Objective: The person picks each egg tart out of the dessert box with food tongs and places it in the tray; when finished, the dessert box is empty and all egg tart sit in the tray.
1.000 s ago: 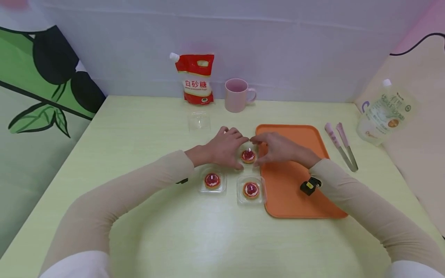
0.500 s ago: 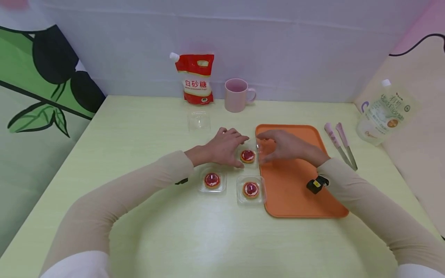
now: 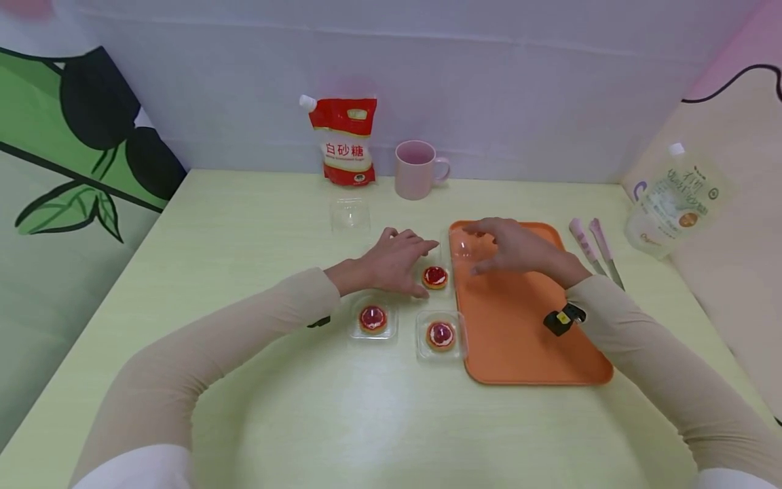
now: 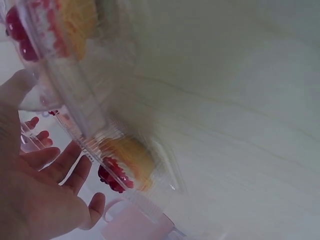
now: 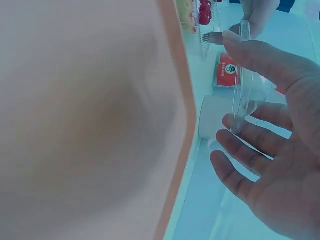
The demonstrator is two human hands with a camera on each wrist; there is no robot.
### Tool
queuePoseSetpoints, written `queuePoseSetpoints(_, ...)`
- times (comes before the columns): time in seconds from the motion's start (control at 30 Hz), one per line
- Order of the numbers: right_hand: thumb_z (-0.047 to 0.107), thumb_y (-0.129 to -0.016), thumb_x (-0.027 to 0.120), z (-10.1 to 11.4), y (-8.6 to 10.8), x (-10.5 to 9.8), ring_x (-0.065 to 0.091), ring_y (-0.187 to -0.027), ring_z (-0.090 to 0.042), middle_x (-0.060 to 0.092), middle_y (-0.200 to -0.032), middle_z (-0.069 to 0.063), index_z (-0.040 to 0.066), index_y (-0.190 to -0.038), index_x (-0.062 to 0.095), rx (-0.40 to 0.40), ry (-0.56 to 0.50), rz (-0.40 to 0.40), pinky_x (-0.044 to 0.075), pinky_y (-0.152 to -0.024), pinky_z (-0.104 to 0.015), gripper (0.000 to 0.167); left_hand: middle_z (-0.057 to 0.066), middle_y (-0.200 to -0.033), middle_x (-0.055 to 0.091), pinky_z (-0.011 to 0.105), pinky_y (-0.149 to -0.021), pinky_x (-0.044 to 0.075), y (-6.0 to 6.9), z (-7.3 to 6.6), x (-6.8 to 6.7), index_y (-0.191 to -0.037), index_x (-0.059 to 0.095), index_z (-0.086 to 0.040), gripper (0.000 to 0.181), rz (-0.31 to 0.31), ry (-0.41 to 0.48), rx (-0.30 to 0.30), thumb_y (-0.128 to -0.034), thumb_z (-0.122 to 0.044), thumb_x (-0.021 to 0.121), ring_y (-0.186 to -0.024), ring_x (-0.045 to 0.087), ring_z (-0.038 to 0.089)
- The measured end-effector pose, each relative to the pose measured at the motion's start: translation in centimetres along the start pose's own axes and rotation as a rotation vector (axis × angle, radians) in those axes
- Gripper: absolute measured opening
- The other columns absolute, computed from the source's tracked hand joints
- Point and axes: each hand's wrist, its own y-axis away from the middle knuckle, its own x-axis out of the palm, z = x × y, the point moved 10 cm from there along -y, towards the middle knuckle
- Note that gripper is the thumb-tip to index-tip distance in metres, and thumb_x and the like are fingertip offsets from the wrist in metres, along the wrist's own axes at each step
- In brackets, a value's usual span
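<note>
My right hand pinches a clear plastic lid between thumb and fingertips, above the orange tray's far left corner. The lid stands nearly edge-on in the right wrist view. My left hand rests beside a clear box base with a red-topped tart, its fingers relaxed and spread at the box's left side. That tart stands uncovered. Two more tarts lie nearer, the left tart and the front tart, each under a clear lid. The left wrist view shows tart and box close to the fingers.
The orange tray lies right of the boxes. Behind stand a red sugar pouch, a pink mug and a clear plastic piece. Two pink-handled utensils and a pale spouted pouch are at the right.
My right hand has lifted the clear lid off the far tart's box and carried it right, over the tray. My left hand has stayed almost still beside the box.
</note>
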Motion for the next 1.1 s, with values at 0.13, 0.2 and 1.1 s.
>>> queuePoseSetpoints(0.13,0.027,-0.081,0.084,0.3,-0.2,-0.5,0.052,-0.126,-0.036,0.057,-0.137,-0.018,0.004,-0.144,0.050,-0.030,-0.023,-0.017,0.044,-0.104,-0.057,0.075,0.008,-0.146,0.051,0.052,-0.111,0.029,0.4,0.4,-0.7,-0.153,0.038,-0.015,0.096,0.002,0.043,-0.004,-0.0765,-0.058,0.077,-0.135,0.041,0.027)
queuePoseSetpoints(0.2,0.024,-0.081,0.084,0.4,-0.3,-0.8,0.052,-0.124,-0.035,0.058,-0.136,-0.017,0.004,-0.143,0.050,-0.051,-0.058,-0.030,0.045,-0.103,-0.056,0.073,0.008,-0.145,0.051,0.051,-0.110,0.030,0.7,0.7,-1.5,-0.153,0.039,-0.016,0.091,-0.025,0.075,-0.008,-0.0794,-0.054,0.076,-0.134,0.041,0.027)
queuePoseSetpoints(1.1,0.027,-0.105,0.049,3.8,-2.2,-1.4,0.068,-0.115,-0.026,0.070,-0.125,-0.011,0.008,-0.149,0.038,-0.178,-1.172,0.210,0.052,-0.096,-0.033,0.049,0.013,-0.102,0.068,0.036,-0.096,0.053,2.0,0.9,-10.0,-0.136,0.054,-0.005,0.041,-0.753,0.277,0.154,-0.0956,-0.004,0.063,-0.095,0.063,0.026)
